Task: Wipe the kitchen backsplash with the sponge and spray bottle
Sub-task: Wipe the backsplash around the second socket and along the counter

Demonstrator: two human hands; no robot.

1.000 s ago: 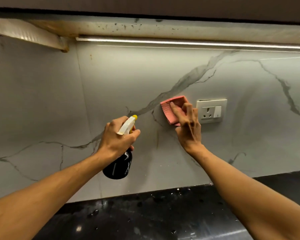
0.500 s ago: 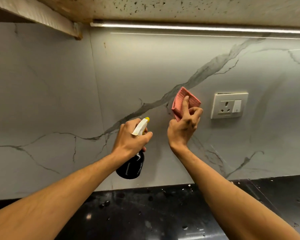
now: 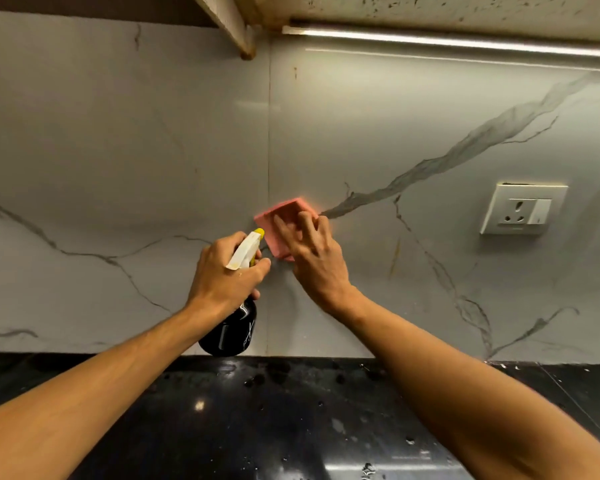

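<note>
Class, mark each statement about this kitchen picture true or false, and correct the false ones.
1. The right hand presses a pink sponge against the backsplash. True.
2. The spray bottle stands on the countertop. False: the left hand grips it by the neck, held up in front of the backsplash.
3. The wall socket lies to the right of the sponge. True.
4. The strip light above the backsplash is off. False: it glows.
5. The countertop is white. False: it is black and speckled with droplets.
</note>
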